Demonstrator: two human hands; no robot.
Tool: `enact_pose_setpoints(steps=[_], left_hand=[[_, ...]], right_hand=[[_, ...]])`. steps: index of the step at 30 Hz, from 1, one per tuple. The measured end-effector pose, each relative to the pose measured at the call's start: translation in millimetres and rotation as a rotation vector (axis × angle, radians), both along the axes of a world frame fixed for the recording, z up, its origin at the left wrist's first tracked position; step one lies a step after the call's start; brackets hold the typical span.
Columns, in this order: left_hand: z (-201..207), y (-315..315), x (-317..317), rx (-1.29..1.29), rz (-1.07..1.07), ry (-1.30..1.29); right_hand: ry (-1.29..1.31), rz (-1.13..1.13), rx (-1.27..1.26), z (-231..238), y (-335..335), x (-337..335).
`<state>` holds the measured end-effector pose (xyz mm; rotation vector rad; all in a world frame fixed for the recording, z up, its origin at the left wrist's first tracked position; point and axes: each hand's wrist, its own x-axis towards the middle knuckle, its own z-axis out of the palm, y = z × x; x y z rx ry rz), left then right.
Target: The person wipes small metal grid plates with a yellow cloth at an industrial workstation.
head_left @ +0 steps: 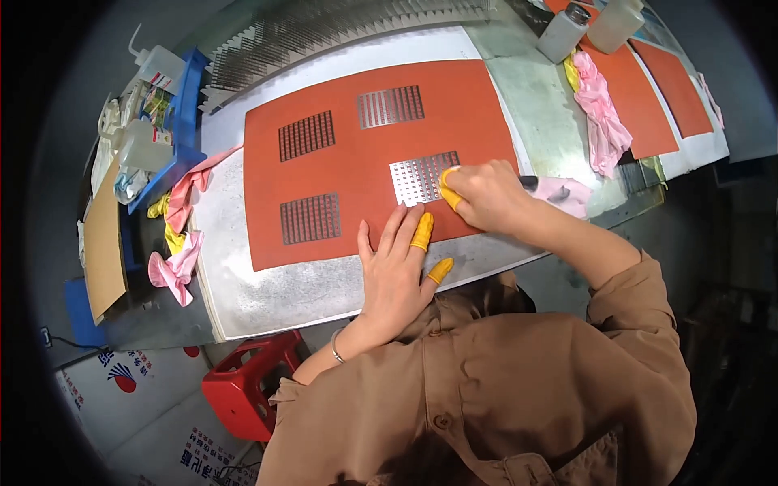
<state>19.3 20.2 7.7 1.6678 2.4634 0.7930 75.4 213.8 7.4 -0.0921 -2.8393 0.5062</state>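
Four thin perforated metal plates lie on an orange-red mat [356,174]. My left hand [395,263] rests with fingers spread, its fingertips at the near edge of the near-right plate [415,180]. Yellow finger cots cover its thumb and index finger. Over the right side of that same plate, my right hand [489,197] is closed, also with yellow cots. A dark end shows past its knuckles, but what it grips is mostly hidden. The other plates are the far-right one [391,107], the far-left one [306,136] and the near-left one [310,219].
Behind the mat stands a long toothed metal rack [340,36]. A blue bin [188,121] with bottles is on the left, beside pink cloths [177,267]. Rightward lie a pink cloth [600,113], a grey bottle [562,34] and more orange mats [636,101]. A red stool [247,385] stands below.
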Motion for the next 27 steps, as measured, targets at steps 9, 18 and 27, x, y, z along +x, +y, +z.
enact_pose_setpoints(steps=[9,18,27], left_hand=[[-1.8,-1.2,-0.7,0.014,-0.017,-0.013],[-1.2,-0.9,-1.4,0.005,-0.011,-0.012],[-0.1,-1.6,-0.4,0.011,-0.009,-0.006]], right_hand=[[-0.031,0.005,0.008,4.6,-4.8,2.5],[-0.007,0.127,0.056,1.2,-0.4,-13.3],[-0.061,0.143,0.049,6.7,-2.3,-14.4]])
